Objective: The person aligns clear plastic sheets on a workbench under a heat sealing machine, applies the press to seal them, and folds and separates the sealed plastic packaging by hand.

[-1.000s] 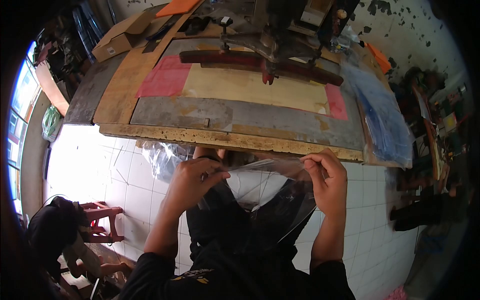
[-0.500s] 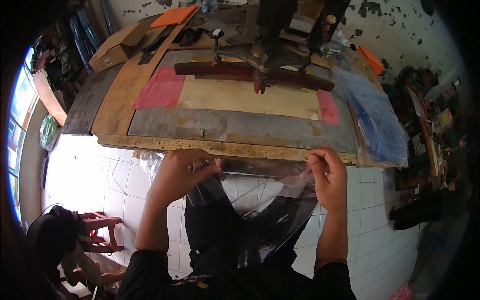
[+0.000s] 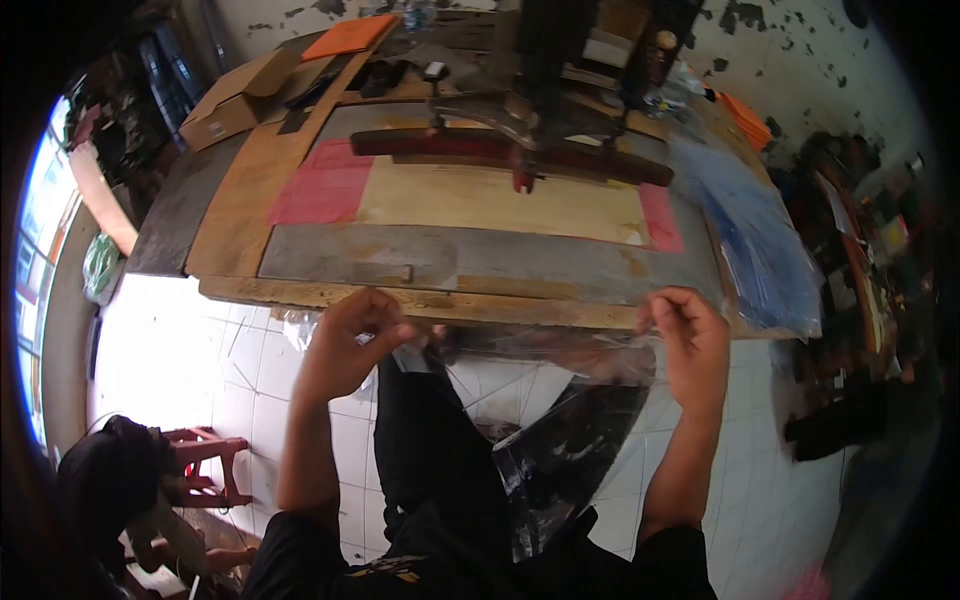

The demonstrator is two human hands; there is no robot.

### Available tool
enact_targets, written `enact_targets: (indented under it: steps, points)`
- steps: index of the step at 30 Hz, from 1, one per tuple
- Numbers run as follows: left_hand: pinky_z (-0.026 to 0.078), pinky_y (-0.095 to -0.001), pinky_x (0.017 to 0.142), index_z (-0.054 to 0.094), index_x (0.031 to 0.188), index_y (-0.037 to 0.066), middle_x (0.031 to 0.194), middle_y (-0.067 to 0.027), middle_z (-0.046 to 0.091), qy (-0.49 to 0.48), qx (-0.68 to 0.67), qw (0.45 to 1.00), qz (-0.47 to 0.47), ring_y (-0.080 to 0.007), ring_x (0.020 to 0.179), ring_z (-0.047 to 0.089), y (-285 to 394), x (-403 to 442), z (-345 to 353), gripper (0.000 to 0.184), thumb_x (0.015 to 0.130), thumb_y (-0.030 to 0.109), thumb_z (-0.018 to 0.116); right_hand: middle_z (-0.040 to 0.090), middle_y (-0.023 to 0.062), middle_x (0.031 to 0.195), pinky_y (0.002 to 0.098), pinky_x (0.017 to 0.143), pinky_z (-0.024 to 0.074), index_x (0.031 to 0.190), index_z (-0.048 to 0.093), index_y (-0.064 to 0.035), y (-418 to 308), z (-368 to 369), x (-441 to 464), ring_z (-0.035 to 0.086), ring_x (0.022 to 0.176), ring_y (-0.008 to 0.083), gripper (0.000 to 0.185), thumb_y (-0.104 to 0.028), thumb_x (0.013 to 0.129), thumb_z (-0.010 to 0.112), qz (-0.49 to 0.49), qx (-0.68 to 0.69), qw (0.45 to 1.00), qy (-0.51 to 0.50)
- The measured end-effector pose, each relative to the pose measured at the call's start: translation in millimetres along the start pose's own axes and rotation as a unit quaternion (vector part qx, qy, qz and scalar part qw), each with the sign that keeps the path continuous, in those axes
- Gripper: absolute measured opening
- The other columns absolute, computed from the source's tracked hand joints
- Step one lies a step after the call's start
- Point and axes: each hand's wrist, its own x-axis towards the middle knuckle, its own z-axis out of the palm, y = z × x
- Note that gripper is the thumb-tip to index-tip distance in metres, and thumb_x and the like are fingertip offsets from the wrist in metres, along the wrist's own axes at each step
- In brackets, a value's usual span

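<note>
A clear plastic sheet [image 3: 570, 440] hangs over my lap, stretched between both hands. My left hand [image 3: 362, 340] pinches its upper left part just below the table's front edge. At the upper right corner, the thumb and fingers of my right hand [image 3: 685, 335] are closed on the same sheet. In front of me, the worn wooden edge of the table [image 3: 480, 303] runs behind both hands. A pale yellow panel with pink ends [image 3: 480, 196] lies on the grey tabletop, under a red and black press bar [image 3: 450, 146].
Blue plastic bags [image 3: 755, 235] lie stacked at the table's right side. An open cardboard box [image 3: 235, 100] and an orange sheet [image 3: 348, 36] are at the back left. Another person [image 3: 115, 480] is low at the left beside a red stool [image 3: 215, 465].
Both hands have moved apart, my right hand to the right, and the plastic sheet is drawn wider between them. Its lower part hangs more to the right than at first.
</note>
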Motion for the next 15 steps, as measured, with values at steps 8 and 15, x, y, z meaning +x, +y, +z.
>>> enact_targets:
  steps: [8,15]
  points:
    - [0.053,-0.0233,0.078,0.06,0.138,-0.002,0.091,-0.0028,0.071,0.071,-0.126,0.989,0.028,-0.0067,0.087,0.068,8,70,16,0.043,0.099,0.003,0.078,0.067,0.0022,0.083,0.0264,0.072,0.048,0.11,0.071,0.0029,43,6,48,0.06,0.075,0.0088,0.02,-0.017,0.109,0.067,-0.037,-0.043,0.997,0.052]
    - [0.053,-0.0236,0.079,0.067,0.137,-0.002,0.097,-0.0019,0.073,0.036,-0.094,0.994,-0.047,-0.0064,0.091,0.069,-13,93,18,0.038,0.101,0.007,0.076,0.068,-0.0003,0.084,0.0252,0.065,0.045,0.106,0.073,0.0017,80,13,85,0.056,0.07,0.0065,0.021,-0.019,0.107,0.07,-0.004,-0.07,0.997,0.027]
